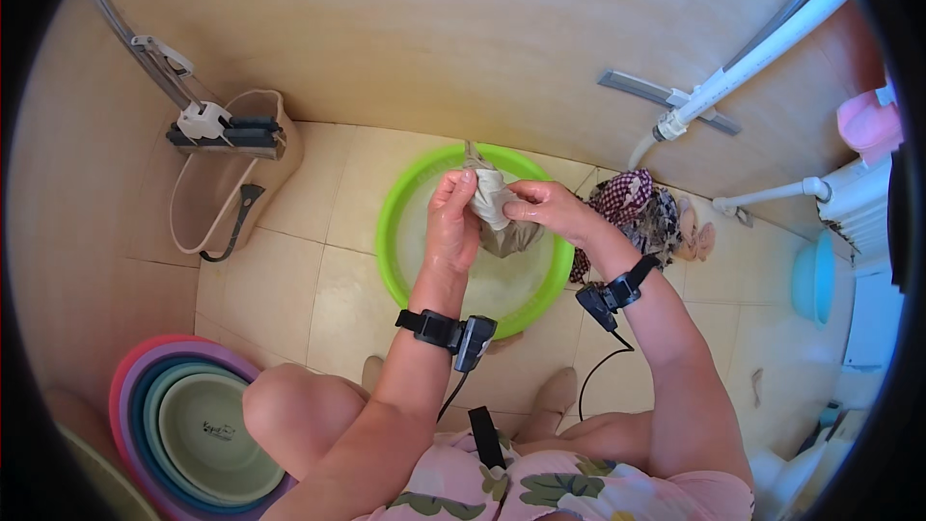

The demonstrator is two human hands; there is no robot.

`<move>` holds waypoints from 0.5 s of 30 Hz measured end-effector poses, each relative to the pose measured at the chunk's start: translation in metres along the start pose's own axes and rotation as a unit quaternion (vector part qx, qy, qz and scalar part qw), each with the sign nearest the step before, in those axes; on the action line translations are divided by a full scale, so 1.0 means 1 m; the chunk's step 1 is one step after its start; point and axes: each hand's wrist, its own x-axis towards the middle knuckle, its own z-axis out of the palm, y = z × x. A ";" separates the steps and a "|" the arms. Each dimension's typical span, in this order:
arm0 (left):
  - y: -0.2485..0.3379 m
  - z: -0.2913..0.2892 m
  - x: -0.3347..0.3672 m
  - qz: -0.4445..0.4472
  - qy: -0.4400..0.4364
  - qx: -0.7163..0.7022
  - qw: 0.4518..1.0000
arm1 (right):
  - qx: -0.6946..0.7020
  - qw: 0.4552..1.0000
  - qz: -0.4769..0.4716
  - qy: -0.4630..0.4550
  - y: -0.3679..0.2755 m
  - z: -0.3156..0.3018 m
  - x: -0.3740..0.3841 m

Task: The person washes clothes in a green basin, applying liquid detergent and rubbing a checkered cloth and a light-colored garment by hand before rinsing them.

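Note:
A bright green round basin [389, 265] with cloudy water in it stands on the floor in front of me. Over it I hold up a wet, grey-beige piece of cloth [508, 237], with a paler white part bunched at the top. My left hand [451, 222] is closed on the cloth's left side, thumb at the upper edge. On the right, my right hand [552, 211] pinches the pale part between thumb and fingers. The cloth's lower end hangs down into the basin; its exact kind I cannot tell.
Checked and patterned clothes [622, 199] lie heaped right of the basin, near pink slippers [696, 234]. A beige bucket [282, 150] with a mop [227, 133] stands far left. Nested basins [121, 376] sit near left. A white pipe [762, 53] and a squeegee [637, 87] are along the wall.

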 end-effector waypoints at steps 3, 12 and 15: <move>0.020 0.003 0.004 0.062 0.069 0.084 0.992 | 0.080 0.996 -0.012 0.046 -0.006 -0.019 -0.005; 0.065 0.004 0.029 0.094 0.109 0.248 0.958 | 0.147 0.986 -0.077 0.018 -0.040 -0.027 -0.012; 0.087 0.020 0.039 0.140 0.092 0.153 0.974 | 0.204 0.973 -0.101 0.033 -0.032 -0.049 -0.008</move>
